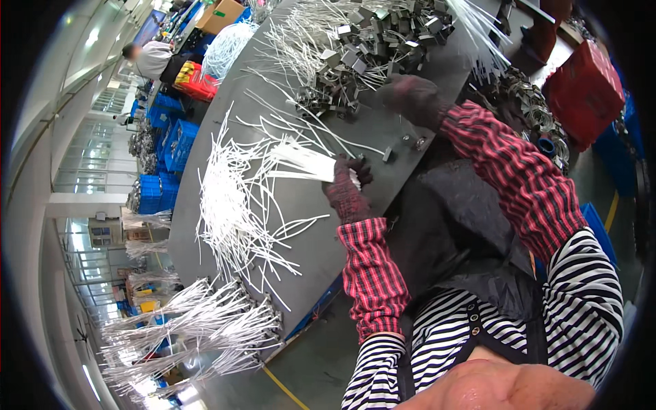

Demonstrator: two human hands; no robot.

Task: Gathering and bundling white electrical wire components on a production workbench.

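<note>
Striped shirt (581, 301) and dark apron (465, 232) fill the foreground. Left hand (345, 188), gloved, plaid sleeve cover, closed around a bundle of white strips (301, 160) near the counter (301, 239) edge, strips fanning out to the left. Loose white strips (232, 205) scattered just beside it. Finished bunches with metal ends (198, 321) lie at the counter's near-left end. Right hand (410, 96), gloved, reaches at the pile of small metal clips (376, 48) further up; probably pinching one, too blurred to tell. Red crate (584, 89) far right. Another person (154, 58) far left.
</note>
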